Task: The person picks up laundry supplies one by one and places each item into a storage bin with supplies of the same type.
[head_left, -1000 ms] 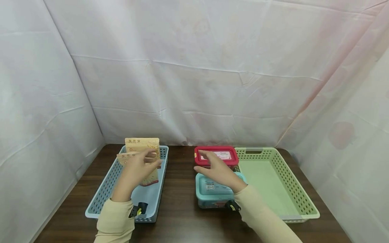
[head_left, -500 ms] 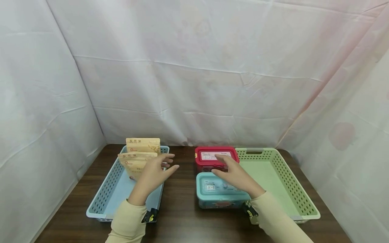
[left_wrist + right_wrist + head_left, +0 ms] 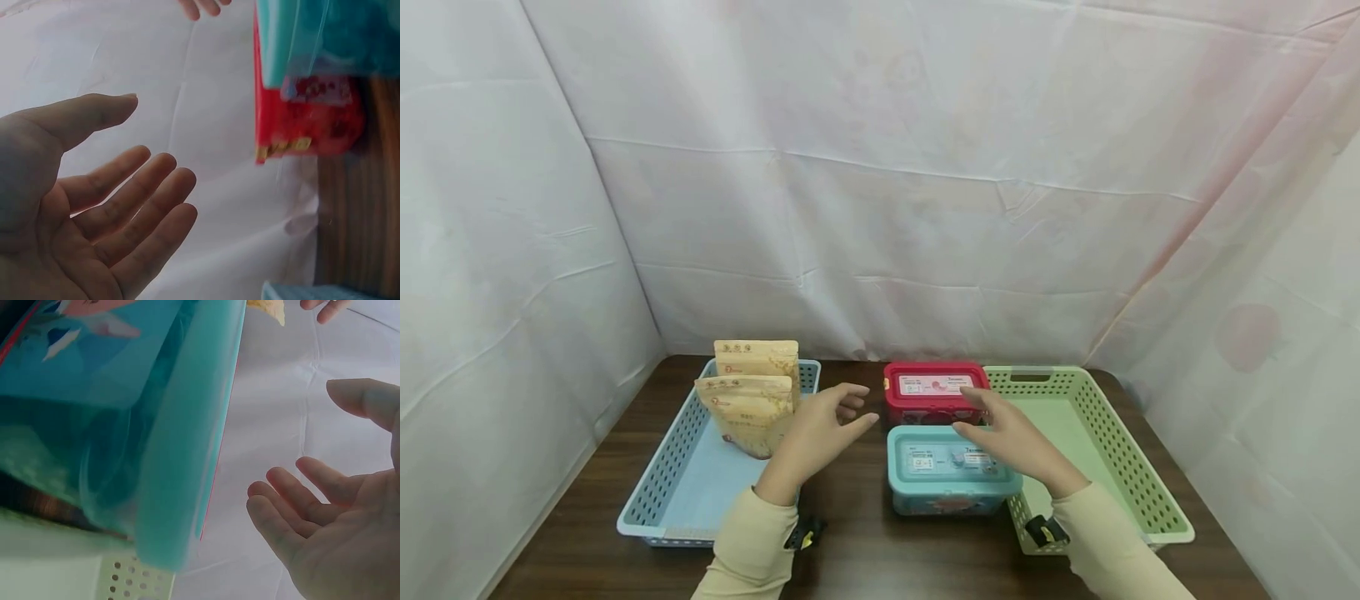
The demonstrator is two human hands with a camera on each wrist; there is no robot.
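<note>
My left hand (image 3: 822, 429) hovers between the blue basket and the two boxes, fingers relaxed and holding nothing. Over the right side of the turquoise lidded box (image 3: 951, 475) is my right hand (image 3: 1018, 437), thumb and fingers spread apart with nothing between them. Behind that box sits a red lidded box (image 3: 932, 386), its lid carrying a white label. In the left wrist view, the palm and loosely bent fingers (image 3: 134, 215) face the red box (image 3: 306, 125). The right wrist view has the turquoise box (image 3: 178, 437) close beside the bare right hand (image 3: 337, 512).
The blue basket (image 3: 662, 467) at left holds two upright tan pouches (image 3: 748, 408), (image 3: 760, 357) toward its back. A pale green basket (image 3: 1138, 454) stands at right, against the boxes. A white fabric backdrop (image 3: 880, 208) rises behind the dark wooden table (image 3: 850, 542).
Both hands have moved rightward, the left away from over the blue basket and its pouches, the right across the boxes toward the green basket. Boxes, pouches and baskets stay in place.
</note>
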